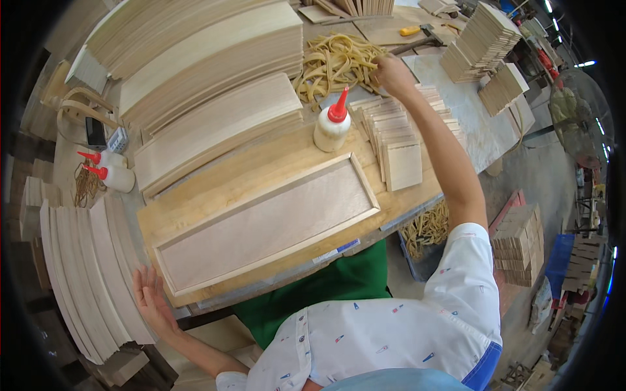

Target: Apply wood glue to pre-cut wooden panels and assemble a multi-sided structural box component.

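Note:
A shallow rectangular wooden frame with a panel set inside it (267,221) lies on a yellowish board (195,189) before me. My left hand (154,301) is open beside the frame's near left corner, its fingers stretched out and holding nothing. Stretched far out, my right hand (394,76) is closed at the right edge of a heap of tan rubber bands (336,58). Its fingertips are partly hidden, so what they grip cannot be made out. Between that hand and the frame stands a white glue bottle with a red nozzle (331,127).
Thin wooden panels (404,163) lie overlapped right of the bottle. Long boards (215,85) are stacked at the back left, more boards (85,274) at the left. Two glue bottles (119,177) rest there. A hammer (427,38) lies beyond the bands. A fan (577,117) stands right.

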`<control>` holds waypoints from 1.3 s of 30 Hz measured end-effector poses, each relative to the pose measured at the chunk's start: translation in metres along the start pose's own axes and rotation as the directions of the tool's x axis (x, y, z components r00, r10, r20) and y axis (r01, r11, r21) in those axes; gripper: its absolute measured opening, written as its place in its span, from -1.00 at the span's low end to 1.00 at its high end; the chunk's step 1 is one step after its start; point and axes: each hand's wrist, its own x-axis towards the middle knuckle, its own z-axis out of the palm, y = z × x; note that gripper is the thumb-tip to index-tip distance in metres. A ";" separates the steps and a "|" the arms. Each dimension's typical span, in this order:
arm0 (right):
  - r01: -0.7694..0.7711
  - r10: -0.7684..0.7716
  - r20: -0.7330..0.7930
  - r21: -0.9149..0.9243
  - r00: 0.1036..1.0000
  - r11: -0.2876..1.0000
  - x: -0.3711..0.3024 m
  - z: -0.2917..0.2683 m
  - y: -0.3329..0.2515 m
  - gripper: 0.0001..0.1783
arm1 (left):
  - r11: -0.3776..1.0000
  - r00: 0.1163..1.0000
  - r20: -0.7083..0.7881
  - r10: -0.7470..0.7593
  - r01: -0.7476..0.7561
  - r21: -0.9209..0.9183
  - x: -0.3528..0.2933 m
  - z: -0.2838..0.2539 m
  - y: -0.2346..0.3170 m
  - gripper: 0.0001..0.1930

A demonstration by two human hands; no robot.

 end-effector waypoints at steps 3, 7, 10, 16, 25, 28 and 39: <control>0.044 -0.042 0.015 -0.234 0.999 0.971 0.021 0.038 0.026 -0.74 | 1.000 0.999 -0.020 -0.027 0.027 0.015 -0.004 0.004 0.001 -0.52; -0.197 0.195 0.098 0.013 0.976 0.980 0.056 0.027 0.043 -0.77 | 0.998 0.998 -0.060 0.005 -0.001 0.065 -0.021 -0.008 0.014 -0.54; -0.171 0.167 0.038 0.174 0.985 0.970 0.077 -0.017 0.039 -0.77 | 0.999 0.993 -0.105 0.049 -0.047 0.026 -0.031 -0.016 0.018 -0.59; -0.102 0.148 0.000 0.727 0.989 0.680 0.058 -0.086 0.003 -0.76 | 0.987 0.983 -0.099 0.157 -0.158 -0.002 -0.029 0.022 0.039 -0.62; -0.047 0.029 0.037 0.678 0.999 0.733 0.042 -0.105 -0.026 -0.76 | 0.964 0.952 0.153 0.264 -0.255 -0.076 -0.028 0.091 0.057 -0.66; 0.126 -0.033 -0.147 0.694 0.989 0.709 0.063 -0.113 -0.028 -0.75 | 0.961 0.945 0.178 0.275 -0.265 -0.076 -0.029 0.100 0.060 -0.66; 0.140 -0.011 -0.185 0.707 0.983 0.694 0.056 -0.151 -0.088 -0.86 | 0.966 0.929 0.264 0.259 -0.252 -0.061 -0.034 0.120 0.070 -0.65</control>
